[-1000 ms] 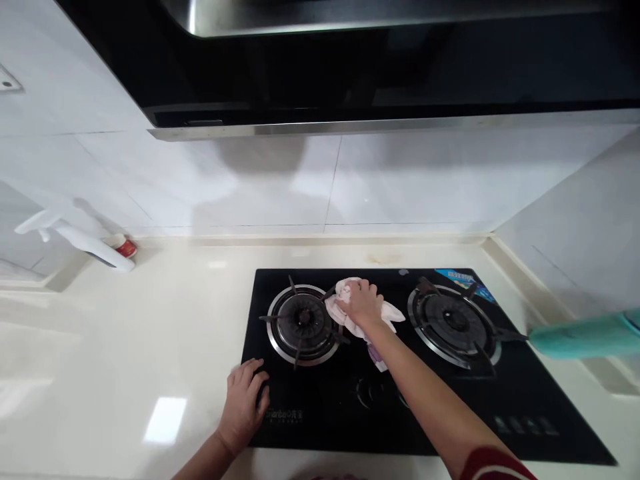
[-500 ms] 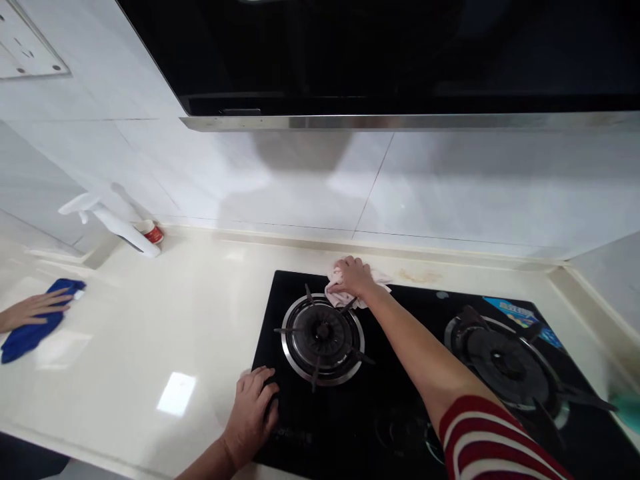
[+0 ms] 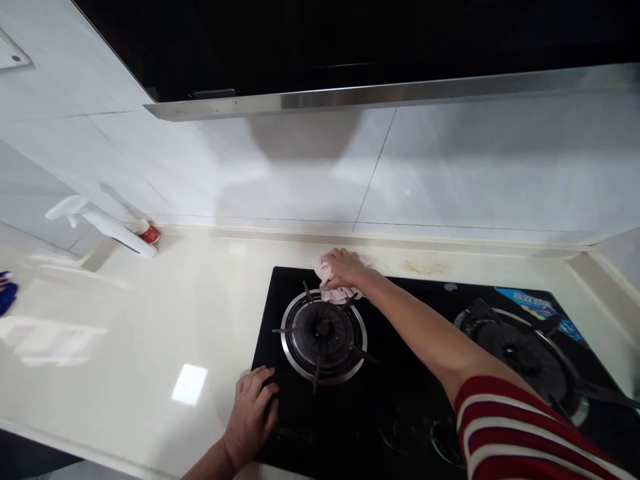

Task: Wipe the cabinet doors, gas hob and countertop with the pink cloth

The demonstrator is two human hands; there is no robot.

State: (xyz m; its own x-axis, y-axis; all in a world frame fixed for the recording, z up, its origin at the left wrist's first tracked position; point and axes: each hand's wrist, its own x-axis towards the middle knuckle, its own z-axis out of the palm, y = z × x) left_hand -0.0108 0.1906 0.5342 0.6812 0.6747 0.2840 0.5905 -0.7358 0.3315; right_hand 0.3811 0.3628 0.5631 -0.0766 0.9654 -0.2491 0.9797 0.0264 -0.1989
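Note:
A black gas stove (image 3: 360, 413) is set in the cream countertop. My right hand (image 3: 345, 268) grips a pale pink cloth (image 3: 336, 292), pressing it on the stove's back edge just behind the left burner (image 3: 323, 330). Part of the cloth lies hidden beneath the fingers. My left hand (image 3: 253, 417) rests at the stove's left edge, fingers apart and slightly bent over the black glass, holding nothing.
A black range hood (image 3: 360, 47) hangs low above the stove. On the counter's left, a white spray bottle (image 3: 107, 223) leans beside a red and white cup (image 3: 149, 232). A brownish stain (image 3: 425, 267) marks the counter behind the stove. A blue cloth (image 3: 7, 293) shows at the left edge.
My right hand and the pink cloth have shifted slightly left along the stove's back edge. Another person's hand and most of the blue cloth have left the view. My left hand stays put.

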